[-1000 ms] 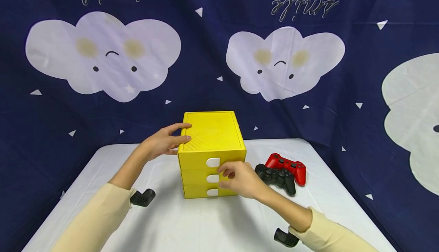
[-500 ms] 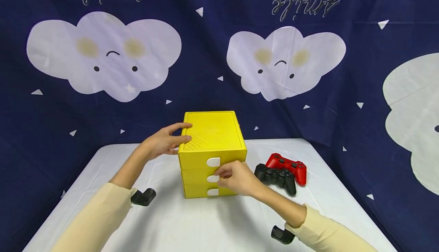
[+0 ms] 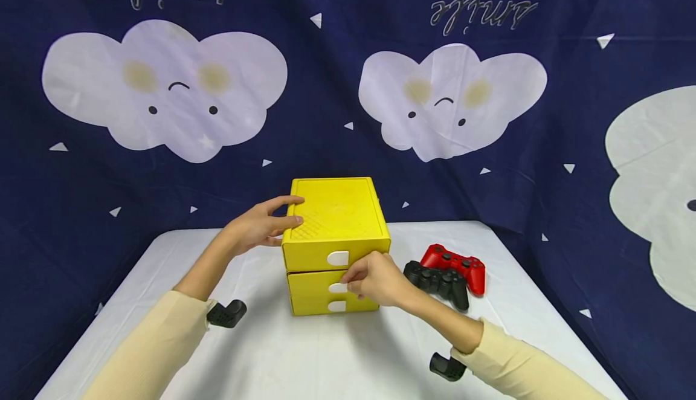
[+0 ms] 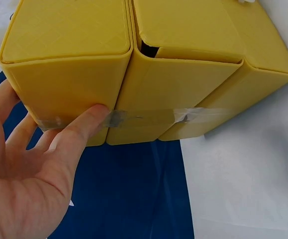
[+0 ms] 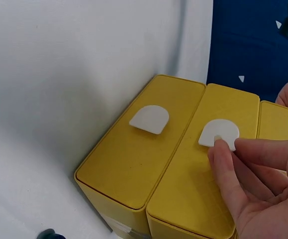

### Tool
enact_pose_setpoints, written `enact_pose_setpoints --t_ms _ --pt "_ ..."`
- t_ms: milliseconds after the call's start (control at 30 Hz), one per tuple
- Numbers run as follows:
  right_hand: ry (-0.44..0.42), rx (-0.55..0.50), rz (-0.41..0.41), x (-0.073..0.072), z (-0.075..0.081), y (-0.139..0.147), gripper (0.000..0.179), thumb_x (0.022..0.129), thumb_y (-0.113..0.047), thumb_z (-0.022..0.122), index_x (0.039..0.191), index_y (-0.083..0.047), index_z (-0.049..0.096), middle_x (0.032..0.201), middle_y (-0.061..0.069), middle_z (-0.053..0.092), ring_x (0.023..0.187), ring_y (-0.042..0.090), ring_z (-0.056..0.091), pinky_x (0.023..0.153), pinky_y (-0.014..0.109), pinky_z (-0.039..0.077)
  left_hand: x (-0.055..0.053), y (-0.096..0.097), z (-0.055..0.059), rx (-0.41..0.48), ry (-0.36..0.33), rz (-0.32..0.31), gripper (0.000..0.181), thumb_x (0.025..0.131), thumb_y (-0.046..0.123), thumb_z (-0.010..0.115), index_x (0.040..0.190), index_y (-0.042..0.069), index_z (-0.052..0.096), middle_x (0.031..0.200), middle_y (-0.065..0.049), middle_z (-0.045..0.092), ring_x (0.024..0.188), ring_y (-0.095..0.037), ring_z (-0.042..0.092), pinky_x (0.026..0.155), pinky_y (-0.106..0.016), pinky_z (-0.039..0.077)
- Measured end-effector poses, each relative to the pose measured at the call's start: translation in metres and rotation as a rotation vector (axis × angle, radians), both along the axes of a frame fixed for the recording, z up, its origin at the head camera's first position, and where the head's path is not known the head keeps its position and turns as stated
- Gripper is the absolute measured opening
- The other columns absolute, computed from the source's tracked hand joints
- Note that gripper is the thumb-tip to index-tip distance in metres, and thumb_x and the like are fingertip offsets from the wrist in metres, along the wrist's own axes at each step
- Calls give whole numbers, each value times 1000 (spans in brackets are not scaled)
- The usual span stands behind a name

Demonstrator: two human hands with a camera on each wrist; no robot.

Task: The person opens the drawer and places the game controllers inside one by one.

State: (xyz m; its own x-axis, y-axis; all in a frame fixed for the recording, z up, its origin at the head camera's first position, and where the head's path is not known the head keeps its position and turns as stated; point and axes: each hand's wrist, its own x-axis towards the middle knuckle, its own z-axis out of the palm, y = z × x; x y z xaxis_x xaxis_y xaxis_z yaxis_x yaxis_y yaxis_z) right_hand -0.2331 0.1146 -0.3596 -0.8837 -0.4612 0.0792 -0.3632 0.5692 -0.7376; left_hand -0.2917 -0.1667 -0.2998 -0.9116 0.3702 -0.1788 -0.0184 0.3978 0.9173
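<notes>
A yellow three-drawer box (image 3: 339, 206) stands on the table, each drawer front bearing a white tab. My left hand (image 3: 255, 228) rests on its upper left edge with nearly straight fingers, some on top and others against the side, as the left wrist view also shows. My right hand (image 3: 380, 279) pinches the white tab (image 5: 219, 132) of the middle drawer (image 3: 310, 285) between thumb and fingers. This drawer stands slightly forward, with a dark gap (image 4: 148, 50) at its edge. The top drawer (image 3: 307, 256) and the bottom drawer (image 3: 310, 307) sit flush.
To the right of the box lie a black game controller (image 3: 437, 282) and a red game controller (image 3: 459, 264), close together. The white table (image 3: 304, 358) backs onto a dark blue cloth (image 3: 321, 134) printed with clouds. Clear tape (image 4: 148, 117) runs along the box's side.
My right fingers have closed on the middle drawer's tab, and the drawer has come slightly forward. The left hand and the controllers have stayed in place.
</notes>
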Motion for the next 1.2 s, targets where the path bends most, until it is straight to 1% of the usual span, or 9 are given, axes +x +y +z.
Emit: enact_pose_setpoints --t_ms 167,267,367,433,567,633,733,967,1200 --pt "-66 13 2 0 4 2 6 87 -3 75 88 -5 80 81 9 78 58 19 71 58 28 60 -1 0 0 4 1 2 69 99 36 67 159 28 33 166 -16 26 150 -49 27 114 -58 41" --pt "-99 26 21 3 6 3 6 88 -3 74 88 -5 80 75 14 76 57 21 70 60 31 61 0 0 0 3 -2 3 70 99 36 67 159 29 33 166 -15 26 150 -49 28 113 -57 42" --pt "-112 53 55 7 9 4 7 89 -4 73 89 -5 80 67 12 72 57 23 70 58 31 58 0 -1 -1 0 -3 0 70 99 37 67 159 29 33 166 -15 27 150 -48 28 113 -57 42" --pt "-110 76 85 10 11 5 8 90 -5 72 90 -5 80 63 10 70 56 25 70 56 30 57 0 -1 -1 0 -5 -2 70 99 37 67 159 29 33 166 -15 27 150 -48 28 113 -57 43" --pt "-110 104 128 18 15 7 9 91 -5 71 91 -6 80 62 2 70 56 23 70 56 28 57 1 -2 -1 -2 -6 -4 71 98 38 68 159 29 33 166 -14 26 150 -48 29 113 -56 43" --pt "-104 107 140 23 16 7 10 91 -5 71 91 -7 80 63 1 70 55 21 70 55 28 57 0 -2 0 -3 -6 -3 71 98 38 68 159 29 33 166 -14 26 149 -48 30 113 -56 43" --pt "-94 94 134 29 15 8 10 88 -2 72 89 -8 80 64 -1 71 54 22 70 53 28 57 0 -1 0 -3 -7 -2 71 98 37 68 159 29 32 167 -14 26 149 -47 31 112 -57 44" --pt "-80 33 97 40 9 8 14 82 7 72 84 -6 79 68 -1 74 51 18 68 49 27 57 0 0 1 -10 0 4 71 98 37 68 159 29 33 167 -14 25 148 -46 33 111 -55 46" --pt "-21 46 137 49 9 7 14 81 8 71 79 -4 78 56 -5 68 47 18 66 45 24 51 1 0 0 -1 -6 2 71 98 37 68 159 29 32 167 -14 24 149 -46 33 111 -55 45"
